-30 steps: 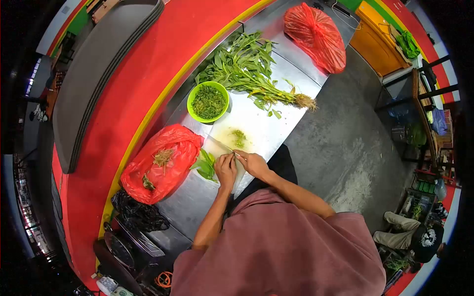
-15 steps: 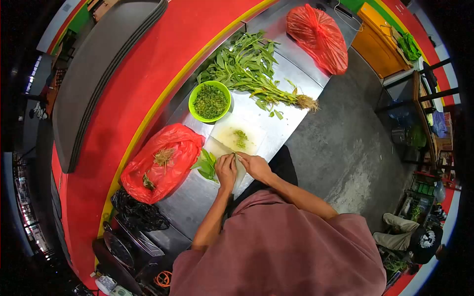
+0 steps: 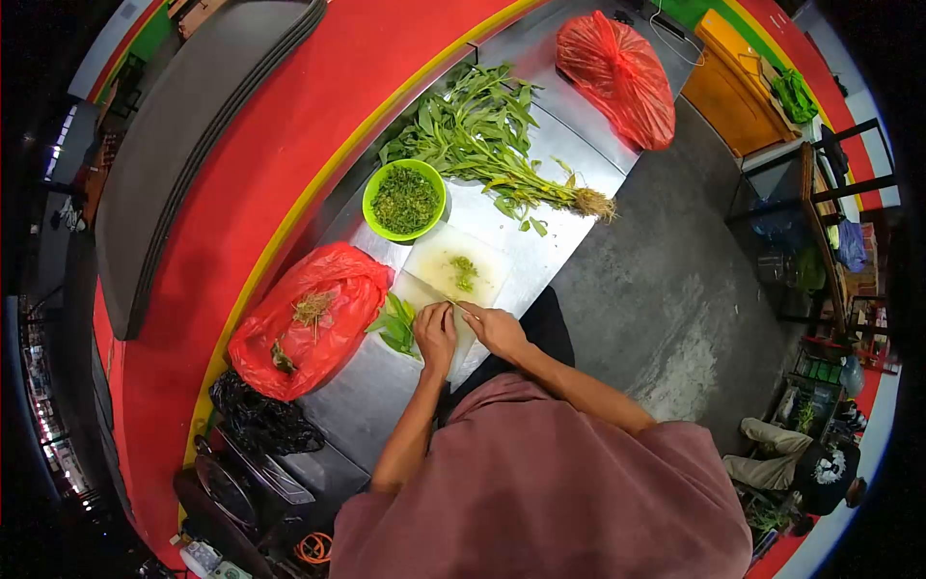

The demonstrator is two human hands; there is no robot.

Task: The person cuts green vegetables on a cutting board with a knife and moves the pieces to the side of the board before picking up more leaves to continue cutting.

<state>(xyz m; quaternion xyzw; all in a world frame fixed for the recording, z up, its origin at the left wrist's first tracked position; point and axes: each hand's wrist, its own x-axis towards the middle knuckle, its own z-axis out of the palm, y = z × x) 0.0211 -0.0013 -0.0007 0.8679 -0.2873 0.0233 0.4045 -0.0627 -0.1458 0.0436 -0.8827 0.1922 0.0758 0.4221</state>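
Note:
My left hand [image 3: 436,334] is closed on leafy green stems [image 3: 394,324], whose leaves stick out to its left over the cutting board. Beside it, my right hand [image 3: 497,331] is closed around what looks like a knife [image 3: 442,294]; its thin blade lies across the board, and the handle is hidden in my fingers. The fingertips of both hands almost meet. Just beyond them a small heap of chopped greens [image 3: 464,273] rests on the white cutting board [image 3: 493,261]. A lime-green bowl [image 3: 369,214] of chopped greens stands past the board's far left corner.
A large bunch of leafy greens [image 3: 473,135] with roots lies on the metal table [image 3: 564,236]. An open red plastic bag [image 3: 338,352] holds root scraps at left; a tied red bag [image 3: 617,82] sits far right. Black plastic [image 3: 265,415] lies near left. Another person [image 3: 801,463] is at lower right.
The view has shifted slightly, moving the scene a little left. Both hands stay close together at the board, with barely visible movement.

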